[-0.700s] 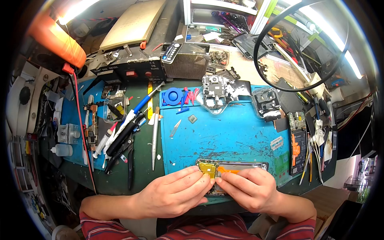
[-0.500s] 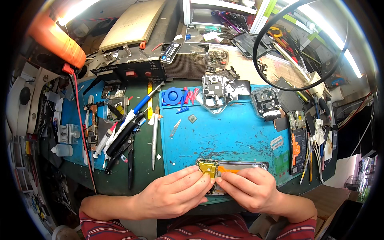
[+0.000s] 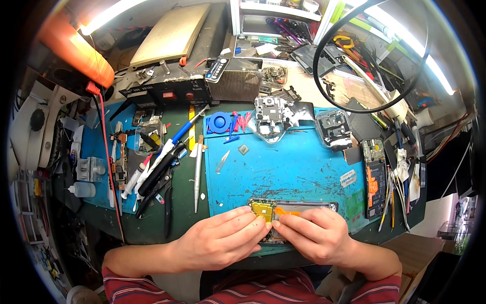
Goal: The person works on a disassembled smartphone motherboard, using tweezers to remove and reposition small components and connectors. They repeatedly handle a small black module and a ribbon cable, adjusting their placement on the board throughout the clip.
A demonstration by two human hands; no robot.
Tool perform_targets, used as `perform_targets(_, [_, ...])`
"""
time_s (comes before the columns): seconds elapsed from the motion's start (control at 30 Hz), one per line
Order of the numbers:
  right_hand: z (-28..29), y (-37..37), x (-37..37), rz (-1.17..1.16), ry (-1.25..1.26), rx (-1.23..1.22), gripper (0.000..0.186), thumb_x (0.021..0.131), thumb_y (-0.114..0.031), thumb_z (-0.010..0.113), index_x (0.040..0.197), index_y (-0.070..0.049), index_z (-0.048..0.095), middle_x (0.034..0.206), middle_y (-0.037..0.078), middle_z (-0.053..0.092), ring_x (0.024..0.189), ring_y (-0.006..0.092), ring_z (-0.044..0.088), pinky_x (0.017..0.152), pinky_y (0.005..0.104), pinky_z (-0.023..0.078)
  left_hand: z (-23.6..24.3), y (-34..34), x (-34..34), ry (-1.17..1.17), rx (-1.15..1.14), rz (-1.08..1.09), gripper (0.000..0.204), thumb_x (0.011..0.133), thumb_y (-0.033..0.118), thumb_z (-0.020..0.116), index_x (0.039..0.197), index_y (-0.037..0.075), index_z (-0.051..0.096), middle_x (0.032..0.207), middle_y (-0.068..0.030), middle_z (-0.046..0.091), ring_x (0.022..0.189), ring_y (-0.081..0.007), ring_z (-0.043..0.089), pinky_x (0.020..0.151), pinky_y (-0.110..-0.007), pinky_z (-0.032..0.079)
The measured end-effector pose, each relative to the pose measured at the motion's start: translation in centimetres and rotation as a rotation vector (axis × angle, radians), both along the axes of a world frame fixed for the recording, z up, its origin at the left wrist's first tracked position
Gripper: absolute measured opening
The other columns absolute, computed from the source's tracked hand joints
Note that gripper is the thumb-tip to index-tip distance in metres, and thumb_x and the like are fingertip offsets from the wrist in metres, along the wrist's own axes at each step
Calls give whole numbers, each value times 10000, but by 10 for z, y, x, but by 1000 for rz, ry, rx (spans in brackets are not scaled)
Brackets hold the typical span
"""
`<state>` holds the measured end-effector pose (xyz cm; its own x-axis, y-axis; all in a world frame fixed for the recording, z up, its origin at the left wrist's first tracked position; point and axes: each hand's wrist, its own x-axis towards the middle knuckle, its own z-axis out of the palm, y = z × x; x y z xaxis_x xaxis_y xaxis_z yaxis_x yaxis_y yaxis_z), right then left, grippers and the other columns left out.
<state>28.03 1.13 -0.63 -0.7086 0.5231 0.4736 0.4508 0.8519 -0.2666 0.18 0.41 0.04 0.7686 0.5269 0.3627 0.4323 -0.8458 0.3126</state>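
An opened phone body [image 3: 321, 205] lies sideways at the near edge of the blue mat, under both my hands. At its left end sits a gold-coloured circuit board [image 3: 262, 209]. My left hand [image 3: 223, 240] is closed, with thumb and fingertips pinched at the board's near and left edges. From the board's right side an orange flex cable [image 3: 286, 212] runs across the phone. The closed fingers of my right hand [image 3: 319, 238] pinch this cable close to the board. My fingers cover the phone's near side and the exact contact points.
The blue mat [image 3: 283, 172] carries a tweezer-like blade [image 3: 222, 161] and a small chip [image 3: 243, 149]. Another opened phone [image 3: 375, 177] lies at the right. Pliers [image 3: 164, 202] and a pen-like tool [image 3: 198, 177] lie left. A black cable loop [image 3: 316, 66] hangs at upper right.
The whole view has shifted slightly. Both hands keep their grip on the phone parts, with hardly any visible movement of the fingers.
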Motion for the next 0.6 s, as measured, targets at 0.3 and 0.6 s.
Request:
perform_targets(0.3, [4, 1, 6, -60, 255, -220, 371, 843, -65, 861, 1201, -19, 774, 1122, 122, 792, 875, 255, 781, 708, 353, 620, -9, -1, -2, -20, -18, -3, 570, 782, 93, 826, 1344, 29, 751, 1338, -93, 678, 1187, -273, 692, 1083, -435, 595])
perform_targets(0.6, [13, -1, 20, -236, 422, -175, 229, 898, 4, 795, 1124, -27, 788, 1041, 127, 790, 871, 287, 781, 725, 363, 633, 1, 17, -1, 37, 77, -78, 534, 784, 50, 795, 1317, 49, 758, 1249, -75, 698, 1104, -248, 717, 965, -388, 621])
